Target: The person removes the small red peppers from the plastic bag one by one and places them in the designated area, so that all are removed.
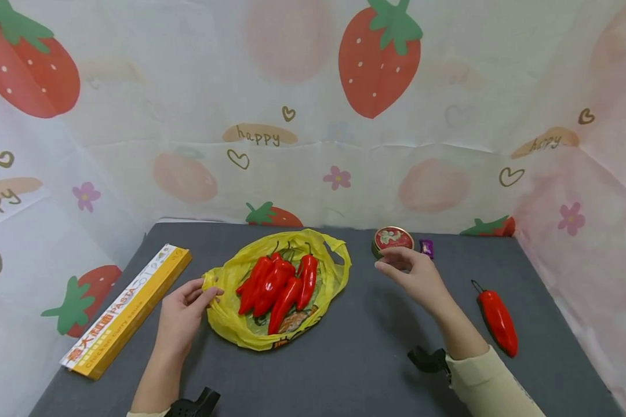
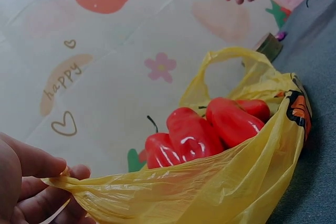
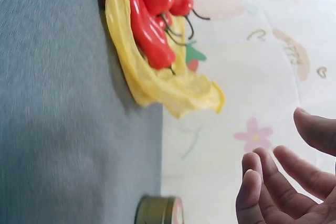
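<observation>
A yellow plastic bag [image 1: 224,313] lies spread on the table with several shiny red peppers [image 1: 273,284] inside it. My left hand [image 1: 179,315] pinches the bag's left edge between thumb and fingers; the left wrist view shows the plastic [image 2: 173,192] pulled taut toward that hand [image 2: 37,187]. Over the table to the right of the bag, my right hand [image 1: 417,278] is held in the air with nothing in it. Its fingers [image 3: 283,187] are loosely bent and apart from the thumb. Just behind it in the head view stands a round red-lidded tin [image 1: 393,237].
A small purple packet [image 1: 426,248] lies beside the tin. One loose red pepper [image 1: 498,324] rests at the right of the grey table [image 1: 344,376]. On the left is a long yellow-and-white pasta box [image 1: 130,310]. A strawberry-print cloth [image 1: 313,174] hangs behind the table.
</observation>
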### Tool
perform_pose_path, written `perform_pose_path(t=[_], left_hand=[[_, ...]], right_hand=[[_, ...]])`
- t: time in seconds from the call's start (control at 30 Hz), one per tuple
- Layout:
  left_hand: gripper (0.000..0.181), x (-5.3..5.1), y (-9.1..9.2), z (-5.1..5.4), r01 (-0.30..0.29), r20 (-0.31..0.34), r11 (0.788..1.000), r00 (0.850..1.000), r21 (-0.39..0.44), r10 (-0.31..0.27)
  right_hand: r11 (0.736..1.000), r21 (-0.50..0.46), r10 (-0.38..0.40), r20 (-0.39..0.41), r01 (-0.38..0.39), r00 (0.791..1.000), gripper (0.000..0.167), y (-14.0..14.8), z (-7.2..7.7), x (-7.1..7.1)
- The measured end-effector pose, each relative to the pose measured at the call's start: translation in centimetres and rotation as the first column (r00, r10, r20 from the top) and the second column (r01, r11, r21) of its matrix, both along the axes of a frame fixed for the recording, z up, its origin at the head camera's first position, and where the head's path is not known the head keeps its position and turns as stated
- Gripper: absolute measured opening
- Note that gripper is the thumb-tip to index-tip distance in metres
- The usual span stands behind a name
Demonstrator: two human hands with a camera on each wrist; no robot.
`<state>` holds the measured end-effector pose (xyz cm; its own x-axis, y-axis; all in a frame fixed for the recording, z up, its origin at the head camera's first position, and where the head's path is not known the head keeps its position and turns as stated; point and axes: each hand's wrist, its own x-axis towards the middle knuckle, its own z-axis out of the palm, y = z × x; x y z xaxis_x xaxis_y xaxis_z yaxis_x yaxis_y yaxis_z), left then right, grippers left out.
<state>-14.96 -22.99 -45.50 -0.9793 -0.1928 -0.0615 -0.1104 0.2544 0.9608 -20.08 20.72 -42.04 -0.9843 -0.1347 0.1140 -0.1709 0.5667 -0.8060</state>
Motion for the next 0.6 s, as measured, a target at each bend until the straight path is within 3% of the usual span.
perform_pose_path(t=[0.27, 0.6], left_hand=[[0.040, 0.0, 0.2, -0.2, -0.009, -0.025, 1.000, 1.000, 0.000, 0.009], [0.043, 0.0, 0.0, -0.2, -0.011, -0.001, 1.000, 1.000, -0.020, 0.011]], right_hand=[[0.997, -0.039, 0.073, 0.049, -0.071, 0.996, 0.041, -3.0, -0.4, -0.7], [0.979, -0.154, 0.151, 0.128, -0.130, 0.980, 0.039, -6.7, -1.8, -1.8]])
